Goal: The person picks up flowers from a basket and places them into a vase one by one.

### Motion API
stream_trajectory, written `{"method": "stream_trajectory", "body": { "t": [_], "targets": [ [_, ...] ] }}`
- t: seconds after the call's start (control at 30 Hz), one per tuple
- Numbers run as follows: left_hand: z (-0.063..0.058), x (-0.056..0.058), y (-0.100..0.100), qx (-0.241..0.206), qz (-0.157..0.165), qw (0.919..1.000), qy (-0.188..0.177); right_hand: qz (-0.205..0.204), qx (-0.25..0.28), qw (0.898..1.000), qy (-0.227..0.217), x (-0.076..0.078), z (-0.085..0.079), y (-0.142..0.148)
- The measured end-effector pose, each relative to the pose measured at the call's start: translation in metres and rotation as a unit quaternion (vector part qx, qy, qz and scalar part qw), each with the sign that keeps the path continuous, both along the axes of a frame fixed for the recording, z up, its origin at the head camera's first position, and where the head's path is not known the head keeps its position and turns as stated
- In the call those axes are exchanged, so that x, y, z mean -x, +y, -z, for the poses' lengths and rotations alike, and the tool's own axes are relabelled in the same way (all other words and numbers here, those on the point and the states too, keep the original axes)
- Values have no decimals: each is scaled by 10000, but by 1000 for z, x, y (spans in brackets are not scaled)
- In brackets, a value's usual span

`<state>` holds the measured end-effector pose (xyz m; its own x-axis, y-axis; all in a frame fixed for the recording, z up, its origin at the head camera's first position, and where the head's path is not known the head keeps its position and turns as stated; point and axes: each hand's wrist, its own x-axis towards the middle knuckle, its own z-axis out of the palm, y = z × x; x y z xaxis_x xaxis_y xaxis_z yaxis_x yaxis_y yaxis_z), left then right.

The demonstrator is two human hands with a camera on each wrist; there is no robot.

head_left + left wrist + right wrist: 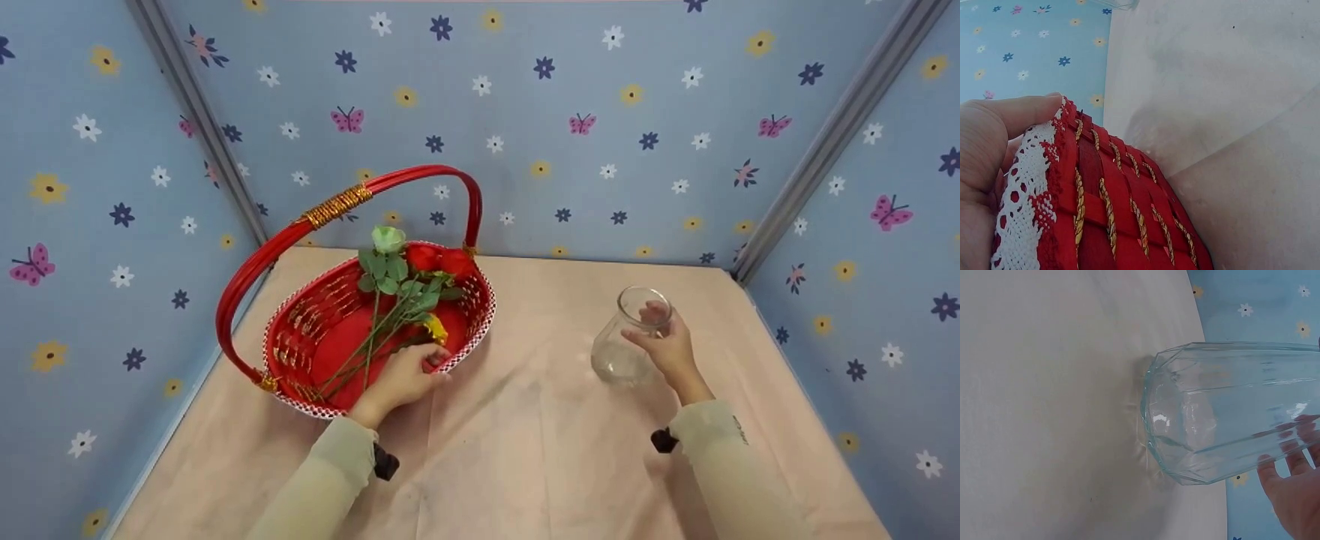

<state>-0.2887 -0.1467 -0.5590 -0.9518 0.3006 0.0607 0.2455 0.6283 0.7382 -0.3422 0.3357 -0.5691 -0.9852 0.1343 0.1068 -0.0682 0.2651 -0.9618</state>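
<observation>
The right hand (666,346) grips the glass vase (619,354) at its neck, a sensible hold for probably slippery, fragile glass; whether its base below touches the table (517,457) is unclear. Leftward, the left hand (403,379) pinches the light-looking woven basket (330,341) by its rim.

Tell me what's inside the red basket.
The red basket holds a pale green flower, red flowers and a yellow flower, with leaves and stems. The left hand covers part of the near side; whatever lies beneath the leaves is hidden.
</observation>
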Motion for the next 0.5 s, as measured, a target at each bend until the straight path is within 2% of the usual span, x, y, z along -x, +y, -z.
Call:
{"method": "stream_trajectory", "body": {
  "t": [0.23, 0.5],
  "targets": [
    [0, 1, 0, 64, 48, 9999, 127, -98, 222, 9997, 33, -3, -3, -11],
    [1, 1, -1, -11, 71, 9999, 112, -235, 305, 9992, 133, -4, 0, -21]
  ]
}}
